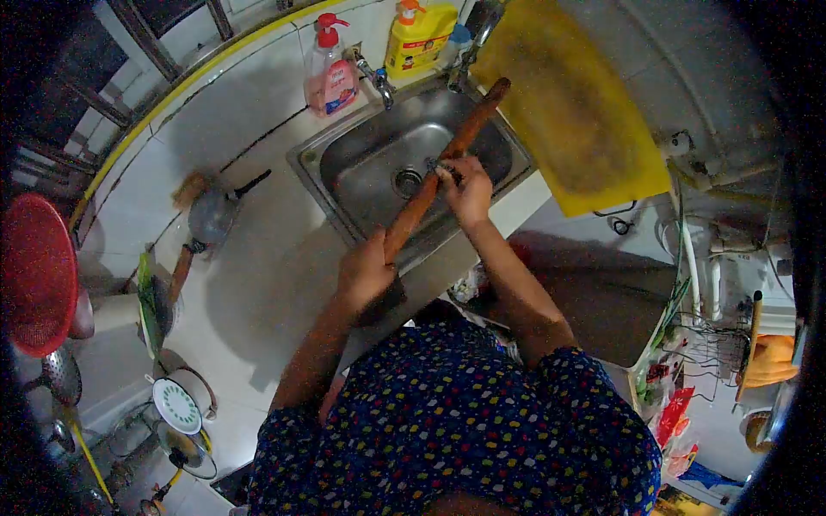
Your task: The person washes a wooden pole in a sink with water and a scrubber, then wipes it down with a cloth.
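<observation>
The table (pixel 228 335) is carrying the steel sink (pixel 366 155). Over the sink, a long brown rod (pixel 421 206) is slanting. Behind the sink, a yellow bottle (pixel 417 43) is standing, contents hidden, and a pump bottle (pixel 332 82) is holding pink liquid. By the sink's near rim, the left grip (pixel 368 268) is tightly wrapping the rod's end; over the sink, the right grip (pixel 469 189) is pinching a small, blurred dark thing (pixel 442 168) against it.

Brown rod (pixel 469 131) — near end hidden, dark scrap (pixel 443 168) — indistinct
</observation>
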A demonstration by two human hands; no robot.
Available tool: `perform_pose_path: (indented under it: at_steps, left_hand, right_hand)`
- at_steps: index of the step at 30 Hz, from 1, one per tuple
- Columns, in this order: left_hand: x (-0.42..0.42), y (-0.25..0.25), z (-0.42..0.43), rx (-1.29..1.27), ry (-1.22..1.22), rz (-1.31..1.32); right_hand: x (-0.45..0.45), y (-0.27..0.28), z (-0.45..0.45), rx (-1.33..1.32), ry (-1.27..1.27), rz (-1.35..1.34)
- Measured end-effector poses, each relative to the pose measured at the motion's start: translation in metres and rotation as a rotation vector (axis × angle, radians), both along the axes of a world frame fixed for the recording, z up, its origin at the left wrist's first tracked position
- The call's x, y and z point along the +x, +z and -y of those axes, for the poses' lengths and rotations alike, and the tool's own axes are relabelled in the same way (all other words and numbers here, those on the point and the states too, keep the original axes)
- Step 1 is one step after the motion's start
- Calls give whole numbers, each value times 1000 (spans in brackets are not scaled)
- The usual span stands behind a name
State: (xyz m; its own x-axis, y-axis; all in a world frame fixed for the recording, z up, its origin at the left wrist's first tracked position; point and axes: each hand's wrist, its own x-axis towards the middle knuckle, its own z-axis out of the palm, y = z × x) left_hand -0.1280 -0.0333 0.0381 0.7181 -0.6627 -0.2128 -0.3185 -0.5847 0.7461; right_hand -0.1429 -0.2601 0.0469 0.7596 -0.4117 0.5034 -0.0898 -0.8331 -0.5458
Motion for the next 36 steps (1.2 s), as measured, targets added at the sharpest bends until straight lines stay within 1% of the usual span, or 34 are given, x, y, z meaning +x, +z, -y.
perform_pose_path:
  at_steps: [2,3,5,7,9,13,14,15,19,21,22,23,24,25,27,28,30,31,33,34,36]
  left_hand:
    - [-2,-1,0,12,4,18]
    - [-3,-3,0,31,9,34]
    - [-6,-6,-3,63,9,19]
    - [-10,-11,-4,88,2,7]
    - [-13,-17,-2,61,38,77]
    - [-12,-13,1,13,51,93]
    - [-10,-6,1,65,42,59]
    - [-9,-1,1,118,34,25]
    - [-13,5,3,150,21,38]
    - [-14,11,5,160,55,170]
    - [-13,9,6,159,58,174]
    - [-13,2,8,171,79,226]
    - [-13,0,9,183,101,275]
    - [-13,-2,9,183,102,274]
    - [-13,-7,8,219,115,133]
    - [-13,-10,7,234,119,85]
    - [-6,-25,-6,-102,-31,292]
    - [2,-21,-13,-100,-27,294]
    - [19,-13,-23,-410,-167,-581]
    - [22,-14,-23,-408,-165,-583]
    - [25,-16,-23,-303,-136,-1029]
  right_hand:
    - [-11,-12,-17,99,70,-44]
    - [-19,-16,-27,99,74,-45]
    - [-34,-22,-45,51,269,-53]
    - [-26,-13,-28,49,284,-66]
    - [-12,-6,-4,-23,68,-77]
    - [-15,-15,-12,42,-19,-11]
    - [-27,-28,-27,0,131,-16]
    - [-32,-30,-38,-41,282,-19]
    - [-28,-26,-33,-25,295,-72]
    - [-5,-38,4,2,-151,21]
    - [-2,-48,16,0,-150,25]
    - [0,-61,26,456,-106,43]
    - [2,-57,26,912,-58,56]
    - [2,-55,25,912,-58,54]
    - [-2,-50,17,1365,139,120]
    - [-3,-55,17,1369,136,118]
    - [1,-67,18,1220,100,169]
    - [1,-63,16,1222,104,169]
    - [-4,-53,14,1388,156,181]
    - [-3,-51,11,1391,155,179]
    - [1,-48,6,1278,122,218]
